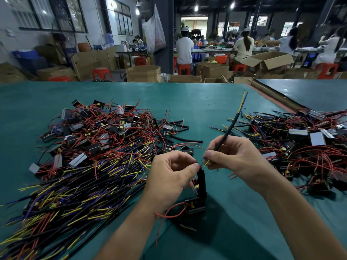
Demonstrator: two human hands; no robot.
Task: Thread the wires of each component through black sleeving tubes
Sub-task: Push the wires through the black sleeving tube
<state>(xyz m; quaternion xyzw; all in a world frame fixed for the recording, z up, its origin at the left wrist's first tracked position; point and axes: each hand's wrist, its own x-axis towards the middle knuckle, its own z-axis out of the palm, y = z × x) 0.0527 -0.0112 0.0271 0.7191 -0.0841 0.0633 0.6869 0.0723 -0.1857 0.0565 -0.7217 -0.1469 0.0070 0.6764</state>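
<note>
My left hand (pixel 169 175) pinches the top of a black component (pixel 197 201) that hangs below it, red wires trailing from it toward me. My right hand (pixel 234 156) pinches the lower end of a thin black sleeving tube (pixel 230 130). The tube slants up and away, with yellow and blue wires sticking out of its far end. Short yellow wire tips show between my right fingertips, close to my left fingertips. The exact point where wires enter the tube is hidden by my fingers.
A big pile of components with red wires (pixel 112 128) lies at the left, with sleeved yellow and blue wire bundles (pixel 75 188) in front of it. Another heap of components (pixel 300 143) lies at the right. Loose black tubes (pixel 180 126) rest on the green table (pixel 206 102). People work behind.
</note>
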